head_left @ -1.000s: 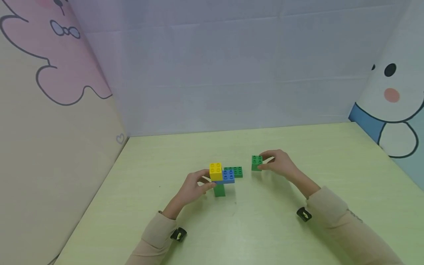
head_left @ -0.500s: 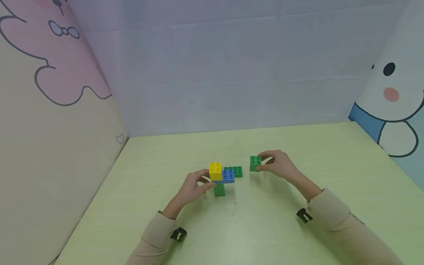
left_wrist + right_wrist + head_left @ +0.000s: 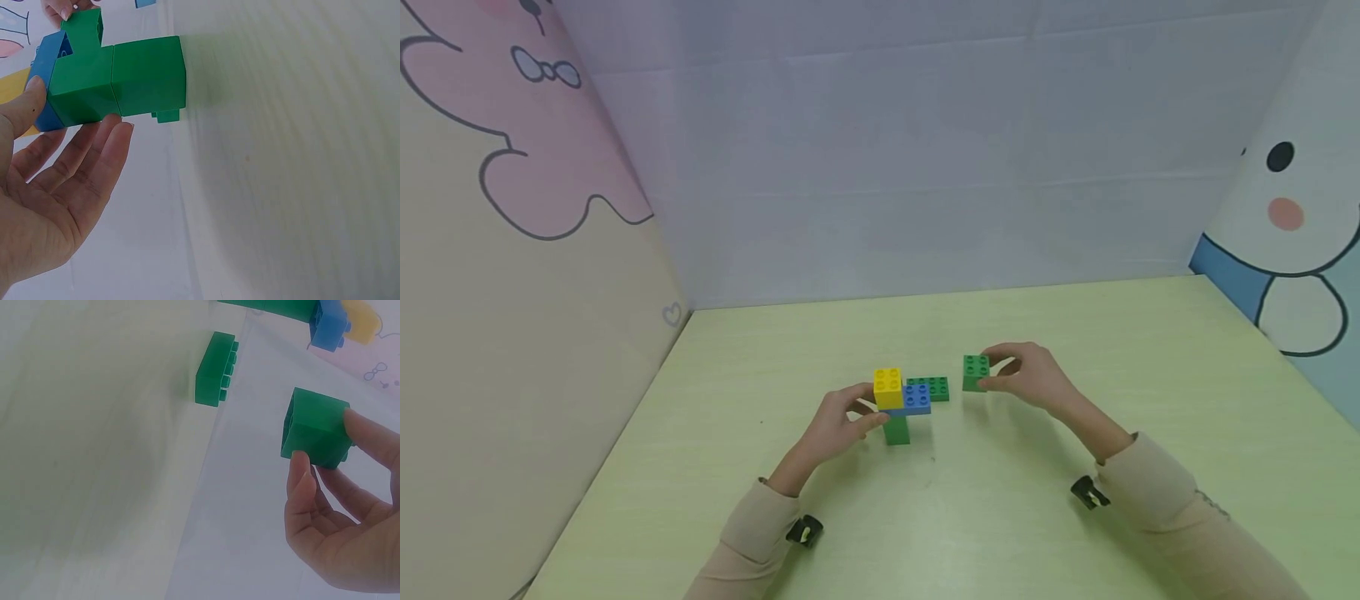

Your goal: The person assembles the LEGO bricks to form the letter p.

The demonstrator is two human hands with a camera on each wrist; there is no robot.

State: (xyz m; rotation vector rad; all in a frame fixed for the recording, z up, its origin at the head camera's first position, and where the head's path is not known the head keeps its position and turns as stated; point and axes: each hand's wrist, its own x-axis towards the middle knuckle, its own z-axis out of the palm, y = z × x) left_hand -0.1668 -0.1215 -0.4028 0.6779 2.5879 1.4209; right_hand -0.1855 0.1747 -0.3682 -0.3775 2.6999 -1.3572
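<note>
My left hand point(image 3: 838, 425) holds a stack of building bricks. A yellow brick point(image 3: 888, 388) tops the left part of a flatter blue brick point(image 3: 917, 398), and two green bricks point(image 3: 115, 81) make up the column beneath, its foot at the tabletop. In the left wrist view the thumb lies against the blue brick point(image 3: 47, 87), the other fingers beneath the column. Right of the stack, my right hand point(image 3: 1030, 373) pinches a green brick point(image 3: 976, 373) above the table, studs up. The right wrist view shows the hollow underside of this green brick point(image 3: 315, 428).
A low green brick point(image 3: 937, 388) with two rows of studs lies on the pale table point(image 3: 775, 350), just behind the stack. Behind the table hangs a pale cloth point(image 3: 925, 167). Printed walls stand at left and right.
My right hand has moved a little left and toward me with the green brick, nearer the stack. The left hand and the stack have stayed in place.
</note>
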